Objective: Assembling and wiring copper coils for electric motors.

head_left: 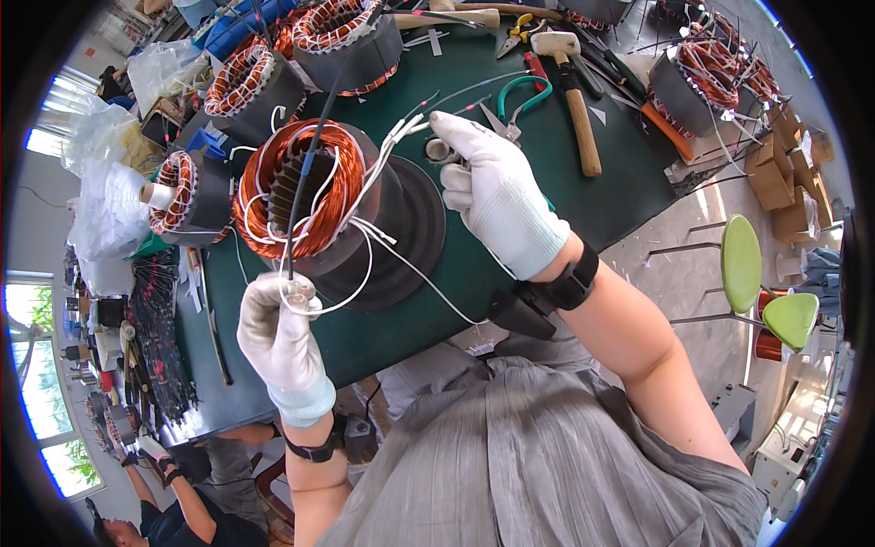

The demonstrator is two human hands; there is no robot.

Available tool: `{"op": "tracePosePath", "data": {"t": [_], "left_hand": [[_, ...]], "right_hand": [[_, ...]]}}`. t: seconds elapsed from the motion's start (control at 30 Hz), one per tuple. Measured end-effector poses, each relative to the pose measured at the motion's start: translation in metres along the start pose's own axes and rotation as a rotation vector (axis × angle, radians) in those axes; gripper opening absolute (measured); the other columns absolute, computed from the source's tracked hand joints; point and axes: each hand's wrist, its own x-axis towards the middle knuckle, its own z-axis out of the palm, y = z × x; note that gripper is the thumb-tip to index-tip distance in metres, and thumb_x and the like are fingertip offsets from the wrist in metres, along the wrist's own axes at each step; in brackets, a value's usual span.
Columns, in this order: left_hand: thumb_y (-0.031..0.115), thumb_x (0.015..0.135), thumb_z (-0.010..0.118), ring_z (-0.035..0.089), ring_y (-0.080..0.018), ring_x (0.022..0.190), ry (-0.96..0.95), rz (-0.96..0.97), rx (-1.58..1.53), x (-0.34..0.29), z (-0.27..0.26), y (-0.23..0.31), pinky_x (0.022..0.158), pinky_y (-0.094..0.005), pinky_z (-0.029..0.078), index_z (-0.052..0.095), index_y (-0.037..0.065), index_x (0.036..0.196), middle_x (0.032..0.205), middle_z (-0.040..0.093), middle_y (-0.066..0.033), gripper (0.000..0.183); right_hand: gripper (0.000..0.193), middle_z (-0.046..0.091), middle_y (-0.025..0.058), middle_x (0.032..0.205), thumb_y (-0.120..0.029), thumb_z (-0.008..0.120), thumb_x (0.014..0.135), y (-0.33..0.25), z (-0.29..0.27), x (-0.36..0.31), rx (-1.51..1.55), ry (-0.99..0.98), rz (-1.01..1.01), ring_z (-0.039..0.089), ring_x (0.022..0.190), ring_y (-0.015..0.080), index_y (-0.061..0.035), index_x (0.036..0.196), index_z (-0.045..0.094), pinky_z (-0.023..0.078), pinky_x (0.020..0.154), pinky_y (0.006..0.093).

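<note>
A motor stator (387, 205) with copper windings (342, 214) stands on a round black base (421, 237) in front of me. My left hand (283, 337), in a white glove, is closed at the near left of the stator. Its fingertips pinch the lower end of a long black cord (314, 137), which crosses over the windings. A loop of white lead (365, 283) passes by these fingers. My right hand (497, 187), also gloved, is closed with its fingertips at the ends of the white sleeved leads (387, 150) from the stator. Metal cylinders (439, 150) lie beside it, partly hidden.
Other wound stators (255, 91) line the table's far left, another (688, 87) the far right. A mallet (574, 100), green-handled scissors (519, 96) and yellow pliers (519, 35) lie beyond my right hand. Green chairs (740, 264) stand at right; a person (182, 501) works at lower left.
</note>
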Motion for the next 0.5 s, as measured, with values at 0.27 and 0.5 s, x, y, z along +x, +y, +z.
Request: {"op": "tracePosePath", "data": {"t": [0.27,0.5], "left_hand": [[0.018,0.098,0.068,0.055,-0.0109,0.076,-0.051,0.007,0.024,-0.003,-0.007,-0.004,0.068,-0.0225,0.044,0.062,0.001,0.104,0.098,0.064,-0.0094,0.02],[0.014,0.093,0.074,0.058,-0.009,0.076,0.01,-0.018,0.07,-0.004,0.001,-0.005,0.069,-0.0211,0.046,0.065,-0.001,0.1,0.095,0.066,-0.0067,0.018]], "right_hand": [[0.016,0.063,-0.0003,0.082,-0.024,0.062,0.102,0.001,-0.009,-0.004,-0.004,-0.162,-0.078,0.037,0.049,0.0007,-0.0089,0.106,0.062,0.026,0.043,0.0184],[0.018,0.071,0.0115,0.103,-0.018,0.053,0.106,0.01,-0.008,-0.034,-0.16,-0.223,-0.259,0.035,0.049,0.0001,-0.0029,0.11,0.06,0.026,0.044,0.0169]]}}
